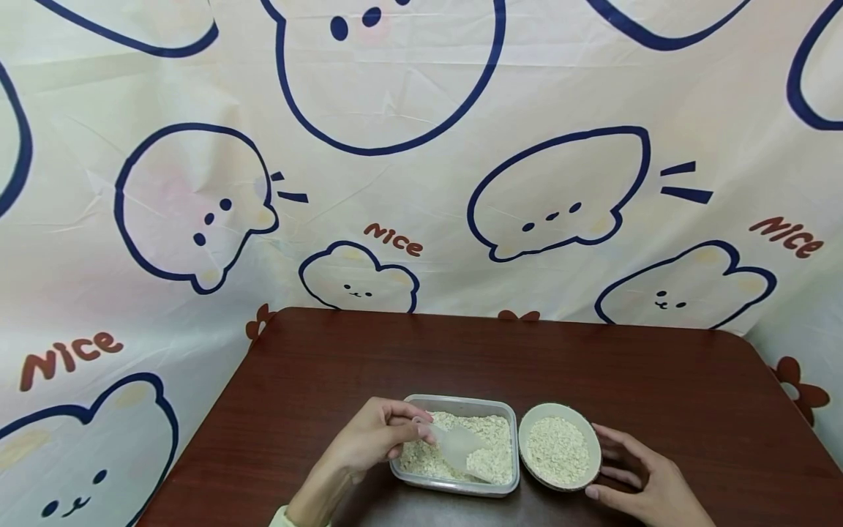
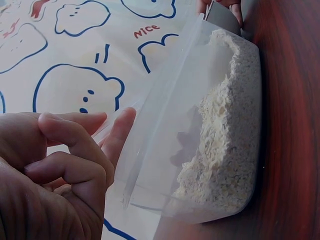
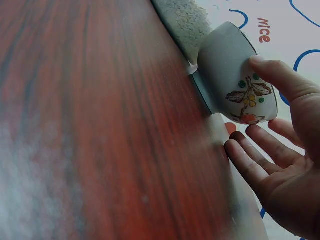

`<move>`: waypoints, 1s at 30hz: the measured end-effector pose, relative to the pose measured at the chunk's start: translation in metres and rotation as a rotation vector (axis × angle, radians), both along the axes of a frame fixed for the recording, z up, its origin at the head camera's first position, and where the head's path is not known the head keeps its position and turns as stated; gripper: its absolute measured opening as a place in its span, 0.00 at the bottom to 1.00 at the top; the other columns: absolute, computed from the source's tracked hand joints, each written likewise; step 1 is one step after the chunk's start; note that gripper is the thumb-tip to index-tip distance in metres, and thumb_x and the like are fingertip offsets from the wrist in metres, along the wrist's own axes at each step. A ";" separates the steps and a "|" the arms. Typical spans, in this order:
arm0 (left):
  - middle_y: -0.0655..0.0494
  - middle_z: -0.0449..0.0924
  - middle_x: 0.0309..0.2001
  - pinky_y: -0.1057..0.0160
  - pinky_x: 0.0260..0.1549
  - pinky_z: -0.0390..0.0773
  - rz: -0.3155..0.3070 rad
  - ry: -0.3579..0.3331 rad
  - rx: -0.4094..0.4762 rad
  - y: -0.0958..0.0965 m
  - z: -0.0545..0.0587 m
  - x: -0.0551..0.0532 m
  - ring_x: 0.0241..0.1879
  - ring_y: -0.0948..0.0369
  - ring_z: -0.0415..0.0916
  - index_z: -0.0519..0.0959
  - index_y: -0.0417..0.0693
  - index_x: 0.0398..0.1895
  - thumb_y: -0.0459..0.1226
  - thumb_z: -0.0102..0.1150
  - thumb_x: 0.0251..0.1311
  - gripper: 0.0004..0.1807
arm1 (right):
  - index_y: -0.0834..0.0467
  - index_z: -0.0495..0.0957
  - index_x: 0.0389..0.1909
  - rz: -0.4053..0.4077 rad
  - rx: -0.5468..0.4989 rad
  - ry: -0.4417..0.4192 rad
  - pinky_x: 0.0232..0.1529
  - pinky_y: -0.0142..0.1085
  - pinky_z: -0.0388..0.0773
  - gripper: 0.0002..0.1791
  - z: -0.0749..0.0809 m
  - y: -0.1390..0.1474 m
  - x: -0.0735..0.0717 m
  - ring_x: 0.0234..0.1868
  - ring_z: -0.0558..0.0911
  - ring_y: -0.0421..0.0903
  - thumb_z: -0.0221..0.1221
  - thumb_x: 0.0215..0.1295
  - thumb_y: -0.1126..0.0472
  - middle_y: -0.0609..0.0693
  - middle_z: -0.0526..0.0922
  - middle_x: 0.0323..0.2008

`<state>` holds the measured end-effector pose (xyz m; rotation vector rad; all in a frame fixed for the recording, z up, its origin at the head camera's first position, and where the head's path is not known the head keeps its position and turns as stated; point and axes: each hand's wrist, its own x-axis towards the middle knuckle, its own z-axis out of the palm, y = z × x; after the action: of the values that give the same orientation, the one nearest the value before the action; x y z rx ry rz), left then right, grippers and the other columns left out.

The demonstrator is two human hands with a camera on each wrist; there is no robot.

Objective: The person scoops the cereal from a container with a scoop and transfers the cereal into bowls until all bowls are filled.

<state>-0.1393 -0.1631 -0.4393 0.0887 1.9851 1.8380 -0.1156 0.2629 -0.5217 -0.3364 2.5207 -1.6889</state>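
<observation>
Though wht., scoop [image 1: 456, 443] translucent (w/ hdl.)

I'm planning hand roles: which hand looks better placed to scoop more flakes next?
Probably the left hand: it pinches the scoop, whose blade is at the flakes in the container. The right hand has no scoop and touches the bowl, so it seems better suited to steadying.

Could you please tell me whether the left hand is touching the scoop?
Touching. The head view shows it plainly: the left hand pinches one end of the scoop between thumb and fingers.
</observation>
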 end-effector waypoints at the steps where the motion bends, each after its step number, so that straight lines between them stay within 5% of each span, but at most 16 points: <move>1: 0.45 0.93 0.38 0.74 0.14 0.56 0.002 0.001 -0.002 -0.001 0.000 0.000 0.15 0.71 0.60 0.84 0.28 0.53 0.32 0.68 0.67 0.17 | 0.60 0.72 0.74 0.001 -0.001 0.004 0.48 0.34 0.89 0.47 0.000 0.000 0.000 0.55 0.84 0.25 0.81 0.54 0.62 0.19 0.76 0.62; 8: 0.51 0.93 0.37 0.74 0.14 0.54 0.019 0.010 0.010 -0.008 -0.002 0.001 0.14 0.72 0.59 0.83 0.28 0.55 0.31 0.65 0.67 0.17 | 0.60 0.72 0.75 0.016 -0.004 0.029 0.48 0.34 0.89 0.47 -0.001 0.000 0.000 0.55 0.84 0.25 0.81 0.54 0.63 0.20 0.76 0.63; 30: 0.60 0.91 0.36 0.73 0.17 0.57 0.061 0.073 0.019 -0.023 0.009 -0.004 0.17 0.70 0.61 0.81 0.27 0.57 0.35 0.63 0.74 0.18 | 0.53 0.69 0.78 -0.017 0.009 -0.146 0.50 0.32 0.88 0.49 0.002 0.003 -0.003 0.55 0.84 0.26 0.81 0.55 0.57 0.19 0.76 0.60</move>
<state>-0.1431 -0.1863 -0.4306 0.1034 2.0407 1.9175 -0.1185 0.2655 -0.5199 -0.1839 2.4324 -1.6430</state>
